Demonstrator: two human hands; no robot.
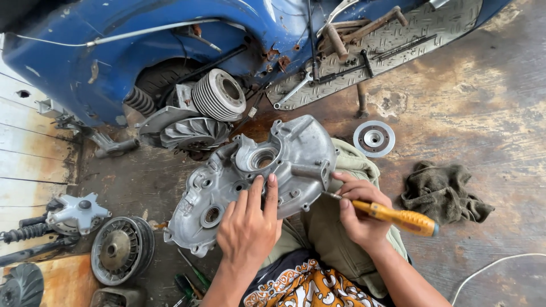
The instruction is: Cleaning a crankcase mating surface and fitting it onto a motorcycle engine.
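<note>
Hands: left hand (249, 226) lies flat and spread on the near face of the engine cover (256, 176), fingertips touching the metal, clasping nothing.
Right hand: right hand (360, 211) is closed round the orange handle of a screwdriver (392, 215), its tip pointing at the cover's right edge.
Engine cover: grey cast metal, resting on the person's lap above the floor (483, 113), tilted, inner side up.
Left of the cover: a ribbed round wheel (121, 249) and a grey hub part (77, 213) lie on the floor.
Right of the cover: a crumpled rag (441, 193) and a small round disc (373, 138).
Beyond the cover: a blue scooter (142, 51) lies on its side, its finned cylinder (219, 95) exposed.
</note>
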